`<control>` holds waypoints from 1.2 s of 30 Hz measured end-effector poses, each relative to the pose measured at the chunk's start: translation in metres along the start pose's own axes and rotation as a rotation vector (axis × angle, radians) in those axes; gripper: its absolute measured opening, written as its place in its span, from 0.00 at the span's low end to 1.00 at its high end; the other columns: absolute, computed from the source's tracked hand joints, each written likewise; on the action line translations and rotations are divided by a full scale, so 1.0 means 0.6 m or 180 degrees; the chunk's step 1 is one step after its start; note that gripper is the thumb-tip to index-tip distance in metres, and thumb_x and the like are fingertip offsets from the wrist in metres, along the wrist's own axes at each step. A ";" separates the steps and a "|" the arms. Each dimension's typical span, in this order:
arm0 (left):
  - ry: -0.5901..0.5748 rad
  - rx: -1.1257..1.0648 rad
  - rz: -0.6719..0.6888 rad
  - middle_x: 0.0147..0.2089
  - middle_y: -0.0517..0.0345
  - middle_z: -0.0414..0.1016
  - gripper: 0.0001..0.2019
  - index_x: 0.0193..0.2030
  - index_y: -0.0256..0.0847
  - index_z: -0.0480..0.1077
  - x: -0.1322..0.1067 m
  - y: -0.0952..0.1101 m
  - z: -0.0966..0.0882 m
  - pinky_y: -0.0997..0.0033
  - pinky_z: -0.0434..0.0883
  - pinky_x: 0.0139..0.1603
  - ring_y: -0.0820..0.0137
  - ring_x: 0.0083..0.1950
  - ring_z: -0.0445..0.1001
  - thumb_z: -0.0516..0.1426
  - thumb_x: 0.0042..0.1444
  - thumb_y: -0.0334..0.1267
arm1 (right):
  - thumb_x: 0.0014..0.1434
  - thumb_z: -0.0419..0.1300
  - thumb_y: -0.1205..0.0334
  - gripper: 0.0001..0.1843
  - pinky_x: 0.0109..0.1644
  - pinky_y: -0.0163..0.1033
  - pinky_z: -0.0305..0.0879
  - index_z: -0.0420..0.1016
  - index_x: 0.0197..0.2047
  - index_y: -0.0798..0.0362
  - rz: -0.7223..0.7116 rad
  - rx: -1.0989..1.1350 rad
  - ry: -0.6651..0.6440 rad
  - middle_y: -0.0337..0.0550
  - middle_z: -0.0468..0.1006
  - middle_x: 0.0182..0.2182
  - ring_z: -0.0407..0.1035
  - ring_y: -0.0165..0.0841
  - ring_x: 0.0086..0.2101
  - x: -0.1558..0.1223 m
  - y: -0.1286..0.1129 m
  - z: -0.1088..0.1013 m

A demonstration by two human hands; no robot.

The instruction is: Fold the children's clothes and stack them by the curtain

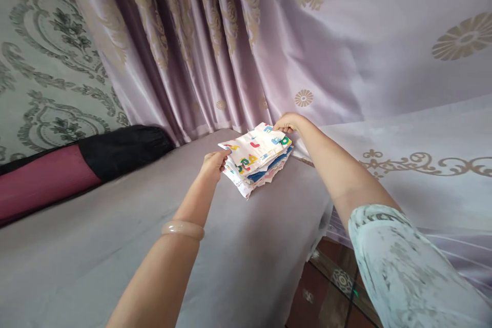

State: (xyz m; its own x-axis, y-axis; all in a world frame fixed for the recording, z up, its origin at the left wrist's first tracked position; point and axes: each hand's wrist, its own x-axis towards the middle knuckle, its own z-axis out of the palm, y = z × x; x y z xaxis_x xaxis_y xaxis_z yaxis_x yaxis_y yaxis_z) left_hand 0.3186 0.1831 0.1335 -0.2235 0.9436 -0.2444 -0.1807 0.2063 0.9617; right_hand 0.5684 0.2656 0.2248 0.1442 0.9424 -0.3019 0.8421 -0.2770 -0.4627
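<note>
A stack of folded printed cloths (265,177) lies near the far edge of the grey-covered surface, against the curtain. Its top cloth (249,146) is white with colourful shapes; blue and white layers show beneath. My left hand (216,163) pinches the top cloth's near left corner, fingers closed. At the far right corner, my right hand (288,122) has its fingers closed on the same cloth. Whether either hand also grips lower layers is hidden. A pale bangle (183,230) circles my left wrist.
A long maroon and black bag (90,164) lies along the wall at left. Lilac curtains (215,61) with gold patterns hang behind the stack and down the right side. The grey surface (161,266) ends at right, above a patterned tiled floor (326,292).
</note>
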 end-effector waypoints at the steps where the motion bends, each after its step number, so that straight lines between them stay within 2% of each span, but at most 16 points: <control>1: -0.0032 -0.0034 -0.0001 0.16 0.66 0.62 0.10 0.20 0.36 0.65 0.004 -0.004 0.009 0.79 0.48 0.16 0.82 0.16 0.54 0.64 0.40 0.32 | 0.52 0.68 0.62 0.15 0.18 0.28 0.46 0.66 0.23 0.55 0.0029 -0.0006 0.0078 0.29 0.56 0.14 0.49 0.22 0.16 0.008 0.006 -0.002; 4: -0.0052 -0.0110 -0.0021 0.17 0.65 0.63 0.10 0.20 0.36 0.65 0.012 -0.014 0.029 0.79 0.48 0.16 0.82 0.16 0.55 0.64 0.40 0.32 | 0.52 0.68 0.62 0.13 0.18 0.28 0.45 0.68 0.25 0.55 0.0097 -0.0003 0.0320 0.29 0.56 0.14 0.49 0.22 0.16 0.031 0.021 -0.002; 7: 0.0045 -0.0123 -0.0043 0.17 0.65 0.63 0.11 0.20 0.36 0.65 0.020 -0.024 0.039 0.79 0.48 0.16 0.82 0.16 0.55 0.65 0.39 0.32 | 0.50 0.69 0.63 0.10 0.19 0.29 0.49 0.71 0.27 0.57 0.0069 -0.0050 0.0493 0.31 0.59 0.14 0.53 0.24 0.17 0.049 0.032 0.006; 12: 0.0117 -0.0051 -0.0083 0.17 0.66 0.62 0.14 0.19 0.37 0.63 0.029 -0.040 0.038 0.80 0.48 0.15 0.83 0.15 0.53 0.67 0.37 0.34 | 0.44 0.70 0.66 0.12 0.24 0.32 0.58 0.76 0.33 0.60 -0.0232 -0.0376 0.0813 0.36 0.66 0.16 0.65 0.31 0.23 0.067 0.041 0.016; 17: 0.0047 0.0038 -0.0271 0.16 0.67 0.60 0.14 0.19 0.37 0.63 0.028 -0.043 0.041 0.80 0.46 0.15 0.84 0.14 0.51 0.66 0.40 0.34 | 0.42 0.72 0.65 0.15 0.28 0.33 0.62 0.77 0.35 0.58 -0.0279 -0.0590 0.0896 0.40 0.71 0.19 0.71 0.36 0.28 0.072 0.042 0.020; 21: 0.0114 0.0272 -0.0181 0.16 0.67 0.59 0.14 0.19 0.37 0.63 0.026 -0.049 0.042 0.79 0.47 0.16 0.83 0.15 0.52 0.66 0.41 0.35 | 0.46 0.71 0.63 0.15 0.33 0.35 0.65 0.77 0.37 0.59 -0.0274 -0.0643 0.0943 0.49 0.77 0.26 0.74 0.40 0.33 0.060 0.041 0.031; 25: 0.0137 0.0525 0.0000 0.15 0.66 0.60 0.11 0.20 0.37 0.67 0.021 -0.065 0.033 0.78 0.51 0.18 0.80 0.17 0.55 0.65 0.41 0.37 | 0.52 0.68 0.61 0.18 0.42 0.36 0.66 0.77 0.45 0.59 -0.0293 -0.0799 0.1171 0.58 0.79 0.39 0.73 0.43 0.45 0.041 0.043 0.053; 28: 0.0145 0.0900 0.0347 0.17 0.63 0.63 0.08 0.23 0.37 0.71 0.016 -0.075 0.021 0.76 0.58 0.22 0.75 0.21 0.63 0.64 0.44 0.38 | 0.58 0.61 0.61 0.19 0.49 0.38 0.65 0.74 0.52 0.59 -0.0266 -0.0936 0.1385 0.61 0.76 0.48 0.69 0.44 0.51 0.029 0.044 0.075; 30: 0.0211 0.1385 0.0759 0.22 0.59 0.69 0.08 0.27 0.38 0.73 0.012 -0.079 0.015 0.73 0.63 0.28 0.69 0.27 0.69 0.61 0.49 0.40 | 0.61 0.56 0.64 0.19 0.52 0.41 0.64 0.73 0.54 0.60 -0.0302 -0.1013 0.1487 0.62 0.74 0.50 0.68 0.45 0.52 0.020 0.042 0.092; 33: 0.0413 0.2304 0.1675 0.36 0.49 0.76 0.11 0.38 0.37 0.75 0.005 -0.085 0.010 0.64 0.68 0.44 0.60 0.42 0.73 0.55 0.57 0.41 | 0.63 0.50 0.69 0.21 0.55 0.46 0.60 0.69 0.58 0.63 -0.0452 -0.1149 0.1767 0.66 0.71 0.53 0.66 0.48 0.54 0.007 0.030 0.121; 36: 0.0267 0.3027 0.2696 0.52 0.42 0.73 0.17 0.51 0.35 0.72 -0.006 -0.093 0.014 0.56 0.64 0.58 0.56 0.56 0.68 0.49 0.63 0.40 | 0.65 0.48 0.64 0.26 0.61 0.49 0.53 0.60 0.64 0.64 -0.0912 -0.1272 0.1924 0.65 0.66 0.58 0.60 0.48 0.58 0.002 0.018 0.149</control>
State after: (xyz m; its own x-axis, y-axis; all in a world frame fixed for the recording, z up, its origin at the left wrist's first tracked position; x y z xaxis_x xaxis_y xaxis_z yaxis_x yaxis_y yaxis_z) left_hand 0.3376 0.1705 0.0815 0.0019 0.8586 0.5127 0.7938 -0.3131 0.5214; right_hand 0.5312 0.2470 0.1449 0.0542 0.9374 0.3440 0.9961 -0.0269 -0.0837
